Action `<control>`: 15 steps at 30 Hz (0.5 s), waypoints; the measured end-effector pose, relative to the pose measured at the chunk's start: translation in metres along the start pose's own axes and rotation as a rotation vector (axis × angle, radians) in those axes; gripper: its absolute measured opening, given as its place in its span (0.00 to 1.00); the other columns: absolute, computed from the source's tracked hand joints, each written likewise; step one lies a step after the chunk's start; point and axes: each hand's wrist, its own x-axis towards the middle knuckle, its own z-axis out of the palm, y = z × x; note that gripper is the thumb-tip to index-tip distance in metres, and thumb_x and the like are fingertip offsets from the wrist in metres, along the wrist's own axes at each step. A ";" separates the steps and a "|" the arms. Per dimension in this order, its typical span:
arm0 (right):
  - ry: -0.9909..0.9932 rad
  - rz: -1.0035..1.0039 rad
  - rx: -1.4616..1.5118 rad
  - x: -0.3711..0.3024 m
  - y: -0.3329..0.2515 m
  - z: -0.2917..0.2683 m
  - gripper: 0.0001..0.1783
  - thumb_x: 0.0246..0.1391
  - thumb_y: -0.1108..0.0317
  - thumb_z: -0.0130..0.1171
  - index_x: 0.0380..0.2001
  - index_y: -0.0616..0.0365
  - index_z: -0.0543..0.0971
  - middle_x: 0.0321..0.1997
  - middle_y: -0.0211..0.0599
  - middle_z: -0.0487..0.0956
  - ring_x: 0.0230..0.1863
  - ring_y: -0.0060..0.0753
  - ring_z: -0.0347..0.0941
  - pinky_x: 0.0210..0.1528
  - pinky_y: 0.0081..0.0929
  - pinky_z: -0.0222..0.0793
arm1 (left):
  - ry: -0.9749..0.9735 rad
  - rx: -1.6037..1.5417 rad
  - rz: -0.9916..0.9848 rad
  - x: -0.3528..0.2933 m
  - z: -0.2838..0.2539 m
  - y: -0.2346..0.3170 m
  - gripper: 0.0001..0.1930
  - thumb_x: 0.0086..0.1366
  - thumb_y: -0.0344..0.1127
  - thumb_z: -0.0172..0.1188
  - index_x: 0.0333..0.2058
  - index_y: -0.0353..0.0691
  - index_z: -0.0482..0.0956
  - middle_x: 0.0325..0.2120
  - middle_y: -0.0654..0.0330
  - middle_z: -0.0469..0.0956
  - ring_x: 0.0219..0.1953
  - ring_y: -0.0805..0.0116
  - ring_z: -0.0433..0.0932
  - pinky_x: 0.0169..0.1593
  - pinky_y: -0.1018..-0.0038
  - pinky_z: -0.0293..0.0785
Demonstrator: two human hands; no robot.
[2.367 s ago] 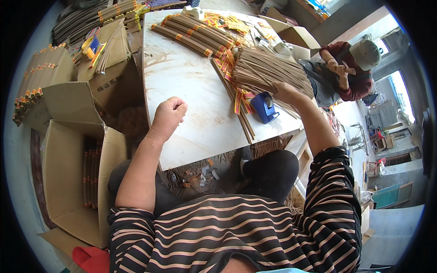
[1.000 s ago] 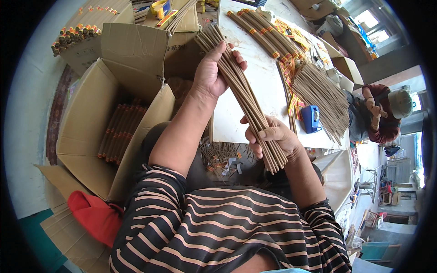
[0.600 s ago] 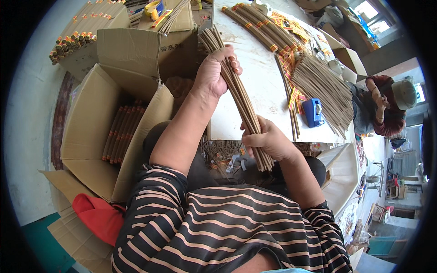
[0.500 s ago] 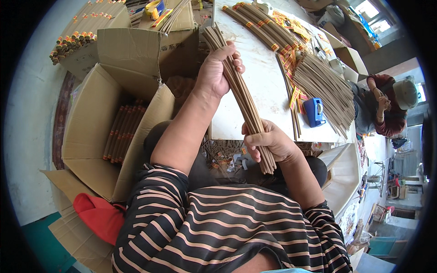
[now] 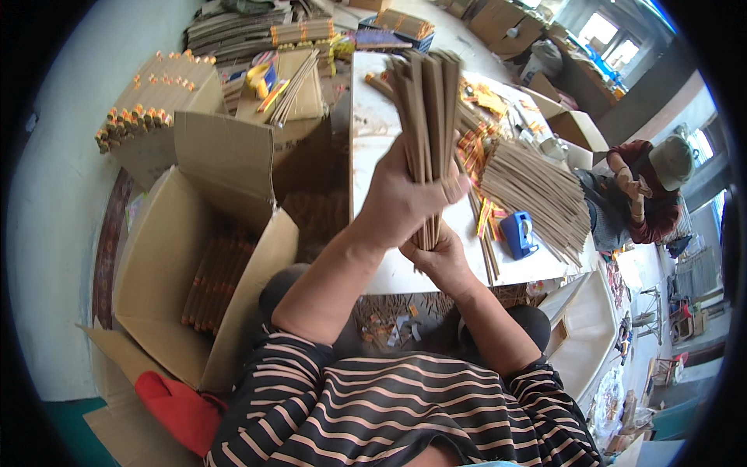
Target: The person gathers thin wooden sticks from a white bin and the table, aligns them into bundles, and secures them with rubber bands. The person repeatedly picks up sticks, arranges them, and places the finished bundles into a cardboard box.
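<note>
A bundle of brown incense sticks [image 5: 424, 109] stands nearly upright before me, its upper ends fanned out and slightly blurred. My left hand [image 5: 401, 194] is closed around its middle. Below it, my right hand [image 5: 442, 258] wraps the lower end, partly hidden behind my left hand and wrist. Both hands are over the near part of the white table [image 5: 369, 183]. To their right lies a loose pile of incense sticks [image 5: 537, 194], with a blue tape dispenser [image 5: 517, 236] at its near side. Red and yellow paper labels [image 5: 484, 218] lie between the pile and my hands.
At my left an open cardboard box [image 5: 159, 265] holds wrapped bundles [image 5: 218, 284]. Stacked bundles [image 5: 159, 89] rise behind it. A red cloth [image 5: 175, 409] hangs by the box. Another person [image 5: 654, 179] sits beyond the table's right side. Scraps [image 5: 393, 323] litter the floor below.
The incense bundle has swung from a slant to nearly upright, its top ends spreading apart. My left hand has come down and right, closer to my right hand. The view has shifted slightly.
</note>
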 end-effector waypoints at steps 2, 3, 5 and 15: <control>0.004 -0.129 0.039 0.015 -0.002 0.002 0.15 0.50 0.75 0.60 0.41 0.60 0.71 0.33 0.25 0.74 0.35 0.17 0.68 0.39 0.18 0.67 | -0.024 0.151 0.085 0.002 0.009 0.004 0.23 0.52 0.26 0.66 0.46 0.32 0.68 0.24 0.68 0.73 0.28 0.82 0.71 0.34 0.84 0.69; 0.004 -0.144 0.086 0.019 -0.001 0.005 0.16 0.50 0.75 0.60 0.42 0.61 0.71 0.35 0.26 0.75 0.37 0.18 0.70 0.40 0.19 0.68 | -0.038 0.152 0.055 0.000 0.009 -0.002 0.21 0.52 0.26 0.65 0.45 0.34 0.69 0.25 0.68 0.73 0.28 0.81 0.71 0.35 0.82 0.69; 0.072 -0.240 0.028 0.026 -0.007 0.010 0.19 0.51 0.72 0.59 0.46 0.63 0.68 0.41 0.35 0.72 0.42 0.26 0.69 0.42 0.25 0.68 | -0.055 0.201 0.035 0.003 0.010 -0.009 0.19 0.52 0.25 0.64 0.43 0.36 0.70 0.27 0.68 0.73 0.30 0.81 0.70 0.36 0.80 0.69; 0.124 -0.382 0.018 0.028 -0.002 0.004 0.13 0.51 0.74 0.58 0.40 0.63 0.71 0.32 0.29 0.74 0.33 0.19 0.69 0.33 0.19 0.67 | -0.035 0.276 -0.001 0.003 0.010 -0.026 0.10 0.53 0.26 0.64 0.33 0.37 0.71 0.25 0.69 0.71 0.28 0.80 0.68 0.34 0.80 0.68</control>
